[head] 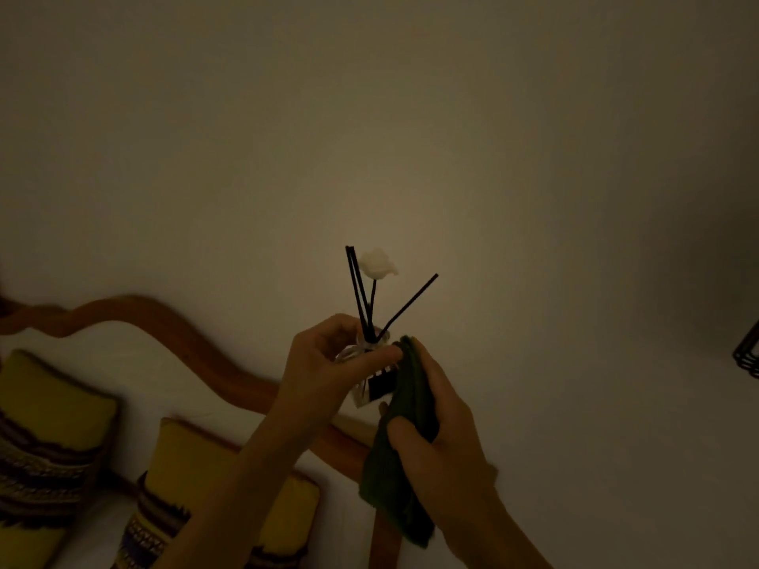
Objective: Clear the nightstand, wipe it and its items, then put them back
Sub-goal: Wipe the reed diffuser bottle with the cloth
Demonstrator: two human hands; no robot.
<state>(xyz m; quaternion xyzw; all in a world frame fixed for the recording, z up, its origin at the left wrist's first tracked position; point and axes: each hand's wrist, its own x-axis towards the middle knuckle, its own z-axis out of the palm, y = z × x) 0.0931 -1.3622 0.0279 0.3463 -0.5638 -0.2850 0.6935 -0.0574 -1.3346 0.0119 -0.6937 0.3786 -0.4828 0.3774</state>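
Note:
A small glass reed diffuser bottle [365, 390] with a dark label is held up in front of the wall. Black reeds [358, 293] and a stem with a white flower [377, 262] stick up out of its neck. My left hand [328, 363] grips the bottle around its top and side. My right hand [435, 429] holds a dark green cloth [406, 404] pressed against the bottle's right side, and the cloth's loose end hangs below the hand. The nightstand is out of view.
A curved wooden headboard [164, 322] runs along the pale wall at lower left. Two yellow patterned pillows [49, 429] [193, 478] lean against it. A dark wire object [748, 355] shows at the right edge. The room is dim.

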